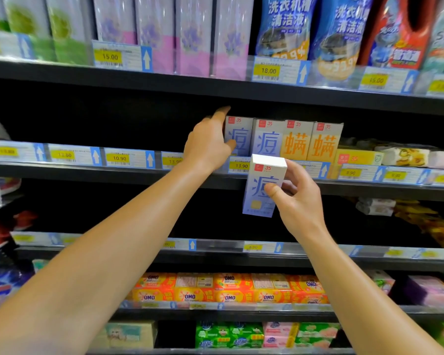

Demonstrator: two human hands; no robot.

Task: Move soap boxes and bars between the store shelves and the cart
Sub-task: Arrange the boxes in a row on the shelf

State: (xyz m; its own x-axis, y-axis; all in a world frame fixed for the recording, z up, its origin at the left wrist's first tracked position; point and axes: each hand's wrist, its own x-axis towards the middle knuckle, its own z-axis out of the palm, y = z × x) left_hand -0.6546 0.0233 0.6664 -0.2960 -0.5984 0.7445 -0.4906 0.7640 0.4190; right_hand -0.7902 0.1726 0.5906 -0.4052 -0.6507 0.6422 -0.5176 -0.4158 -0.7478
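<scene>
Along dark store shelf (87, 172): left hand (208, 147) grips shelved blue box (237, 139); right hand (299, 201) holds matching box (263, 184).

Dark metal store shelving (164, 84) fills the whole view, several tiers stacked one above another, with deep shadow behind the goods. Each shelf edge carries a clear plastic rail of yellow price tags (110, 57) and blue cards with white arrows (146, 58). Tall lilac cartons (154, 34) and blue pouches (283, 26) stand on the top tier. The lighting is bright and even on the shelf fronts, and the picture blurs toward its edges.
</scene>
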